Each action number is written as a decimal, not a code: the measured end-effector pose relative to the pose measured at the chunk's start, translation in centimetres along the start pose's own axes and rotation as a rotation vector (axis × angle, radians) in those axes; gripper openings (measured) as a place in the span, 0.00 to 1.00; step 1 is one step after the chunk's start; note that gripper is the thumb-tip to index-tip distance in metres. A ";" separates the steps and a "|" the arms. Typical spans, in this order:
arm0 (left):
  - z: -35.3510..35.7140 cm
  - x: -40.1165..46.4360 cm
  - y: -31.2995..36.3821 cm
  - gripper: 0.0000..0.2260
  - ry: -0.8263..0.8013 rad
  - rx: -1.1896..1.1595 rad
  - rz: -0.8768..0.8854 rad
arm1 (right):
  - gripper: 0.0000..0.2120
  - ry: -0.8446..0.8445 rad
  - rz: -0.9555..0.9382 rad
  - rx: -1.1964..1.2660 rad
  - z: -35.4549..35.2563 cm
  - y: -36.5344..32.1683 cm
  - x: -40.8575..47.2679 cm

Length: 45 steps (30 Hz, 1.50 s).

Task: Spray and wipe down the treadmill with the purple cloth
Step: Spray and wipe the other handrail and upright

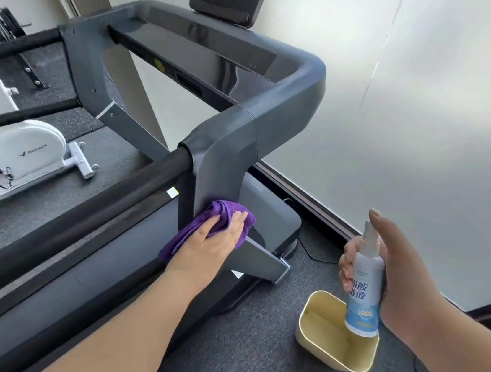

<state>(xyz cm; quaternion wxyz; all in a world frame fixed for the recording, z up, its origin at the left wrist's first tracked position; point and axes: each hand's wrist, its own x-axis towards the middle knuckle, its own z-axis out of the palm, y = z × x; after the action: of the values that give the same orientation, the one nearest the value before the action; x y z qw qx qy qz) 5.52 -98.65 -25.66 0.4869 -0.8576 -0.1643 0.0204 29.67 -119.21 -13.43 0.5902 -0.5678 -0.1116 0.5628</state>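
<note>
Our hands work the machine: the left hand [211,245] presses flat, fingers straight, on the purple cloth [211,221] against the treadmill's [260,116] grey upright post, just below the black handrail [85,202]. To its right, our right hand [382,274] grips a white spray bottle [365,288] upright, fingers wrapped around it, above a pale yellow bin [328,339] standing on the grey carpet [243,356] beside the wall [413,103].

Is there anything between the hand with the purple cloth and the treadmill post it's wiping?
Nothing visible. The left hand presses the purple cloth directly against the treadmill upright. The right hand holds the spray bottle off to the side, above a yellow bin.
</note>
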 end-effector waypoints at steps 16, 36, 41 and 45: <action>-6.2 5.0 -10.0 0.31 -0.102 0.032 0.050 | 0.30 -0.138 -0.051 0.190 1.7 -2.2 -2.4; -6.3 7.1 -11.0 0.29 -0.018 0.085 0.097 | 0.30 -0.091 -0.051 0.314 1.6 -0.7 -1.8; -4.0 4.6 -7.2 0.30 -0.070 0.050 0.170 | 0.29 -0.048 -0.009 0.274 0.5 -0.2 -1.4; -2.3 3.3 -4.2 0.30 -0.085 0.049 0.200 | 0.29 -0.034 0.011 0.228 -0.3 0.2 -0.8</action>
<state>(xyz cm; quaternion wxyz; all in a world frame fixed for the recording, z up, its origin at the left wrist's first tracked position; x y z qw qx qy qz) 7.95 -97.60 -20.51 0.4957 -0.8560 -0.0978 0.1095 29.50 -120.10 -13.31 0.6460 -0.4880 -0.0535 0.5845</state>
